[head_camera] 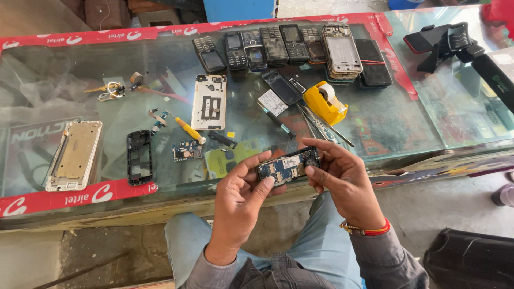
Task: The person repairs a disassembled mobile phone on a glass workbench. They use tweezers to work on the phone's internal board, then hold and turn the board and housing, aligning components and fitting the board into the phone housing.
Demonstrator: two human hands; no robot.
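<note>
Both my hands hold a small opened keypad phone body (pixel 289 165) with its blue circuit board showing, just in front of the glass counter's near edge. My left hand (pixel 243 195) grips its left end, thumb pressed on the board. My right hand (pixel 340 176) grips the right end, fingers curled over the top. A yellow-handled screwdriver (pixel 188 130), a loose circuit board (pixel 186 151), a black phone frame (pixel 140 157) and a white phone back panel (pixel 209 101) lie on the glass beyond my left hand.
A row of several keypad phones (pixel 273 45) lines the far side of the glass counter (pixel 401 123). A yellow tape dispenser (pixel 327 103), tweezers (pixel 326 126) and a silver phone chassis (pixel 74 155) also lie there. A black phone holder (pixel 455 45) stands at right.
</note>
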